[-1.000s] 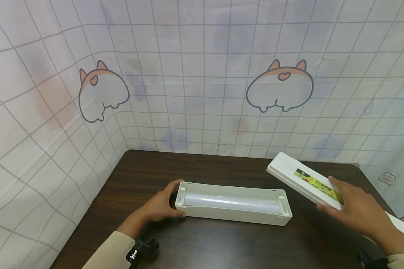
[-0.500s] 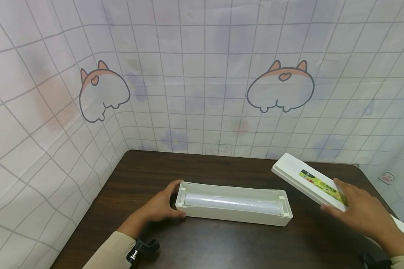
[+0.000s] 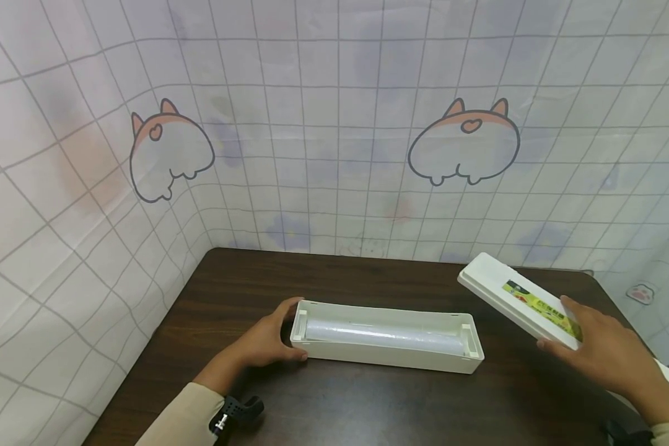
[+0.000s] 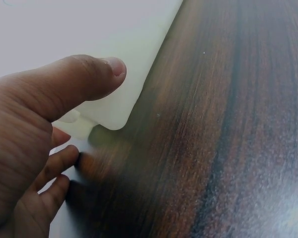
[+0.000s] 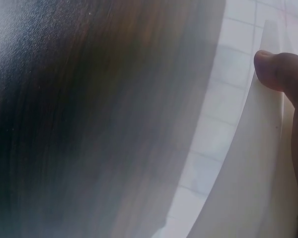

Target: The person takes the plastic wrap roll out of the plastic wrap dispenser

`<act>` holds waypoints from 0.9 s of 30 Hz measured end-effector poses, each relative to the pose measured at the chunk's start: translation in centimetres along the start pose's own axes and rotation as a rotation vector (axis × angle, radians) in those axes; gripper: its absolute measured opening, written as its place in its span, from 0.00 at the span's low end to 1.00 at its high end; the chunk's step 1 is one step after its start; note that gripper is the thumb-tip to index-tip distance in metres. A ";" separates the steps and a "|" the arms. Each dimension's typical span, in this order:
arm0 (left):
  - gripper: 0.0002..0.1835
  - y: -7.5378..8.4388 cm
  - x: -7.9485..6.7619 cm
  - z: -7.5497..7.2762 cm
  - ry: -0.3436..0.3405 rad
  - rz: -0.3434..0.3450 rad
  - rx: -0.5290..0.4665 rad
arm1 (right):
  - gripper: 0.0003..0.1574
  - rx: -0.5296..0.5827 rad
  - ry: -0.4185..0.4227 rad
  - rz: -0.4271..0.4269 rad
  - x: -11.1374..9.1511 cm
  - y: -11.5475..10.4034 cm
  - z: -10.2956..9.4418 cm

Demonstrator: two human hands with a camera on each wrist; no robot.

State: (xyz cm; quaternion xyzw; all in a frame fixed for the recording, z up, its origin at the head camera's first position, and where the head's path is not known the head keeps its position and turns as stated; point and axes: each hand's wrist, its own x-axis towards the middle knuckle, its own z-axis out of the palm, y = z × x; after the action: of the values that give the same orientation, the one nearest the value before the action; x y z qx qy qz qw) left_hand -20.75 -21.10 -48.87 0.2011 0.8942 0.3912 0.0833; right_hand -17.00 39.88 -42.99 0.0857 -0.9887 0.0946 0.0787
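A long white plastic box (image 3: 390, 359) sits uncovered on the dark table, a roll of clear plastic wrap (image 3: 384, 334) lying along its inside. My left hand (image 3: 264, 337) grips the box's left end, the thumb at the near side and fingers round the far side. In the left wrist view the thumb (image 4: 89, 79) lies against the white wall near a corner. To the right, my right hand (image 3: 604, 353) holds a white lid (image 3: 490, 279) with a yellow-green label, tilted above the table. The right wrist view shows the thumb (image 5: 275, 69) on the lid's edge.
The dark wood table (image 3: 368, 402) ends at the back against a white grid-patterned curtain (image 3: 323, 155), which also runs down the left side. A dark watch-like band (image 3: 236, 412) is on the left wrist.
My right hand has moved a little to the right, carrying the lid away from the box. The left hand and the box have stayed in place.
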 end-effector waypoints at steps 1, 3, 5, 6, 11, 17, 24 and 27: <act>0.63 0.0 0.0 0.0 0.000 -0.002 0.000 | 0.75 0.000 -0.007 0.006 0.0 0.0 0.0; 0.63 0.0 0.0 -0.1 0.000 -0.003 -0.003 | 0.75 0.000 -0.017 0.016 0.0 0.1 -0.1; 0.63 0.1 0.0 -0.1 0.001 0.000 -0.001 | 0.76 -0.003 -0.029 0.030 0.0 0.2 -0.1; 0.62 0.0 0.1 -0.1 0.001 0.002 0.000 | 0.76 -0.008 -0.026 0.034 0.0 0.2 -0.1; 0.62 0.1 0.1 -0.1 -0.001 0.006 0.004 | 0.76 -0.018 -0.035 0.050 -0.1 0.3 -0.2; 0.63 -0.1 0.1 0.0 0.001 0.007 -0.008 | 0.76 -0.022 -0.015 0.049 0.0 0.8 0.1; 0.63 -0.2 0.0 0.1 0.005 0.001 -0.004 | 0.75 -0.012 0.003 0.039 -0.1 1.8 0.7; 0.63 -0.2 0.1 0.0 0.004 0.003 -0.001 | 0.76 -0.009 -0.004 0.049 -0.1 2.1 0.9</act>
State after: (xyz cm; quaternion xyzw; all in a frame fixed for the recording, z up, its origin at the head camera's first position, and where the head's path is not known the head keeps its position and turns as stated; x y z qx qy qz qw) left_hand -20.85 -21.18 -49.07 0.2016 0.8938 0.3923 0.0809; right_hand -17.41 41.76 -44.23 0.0613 -0.9910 0.0922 0.0748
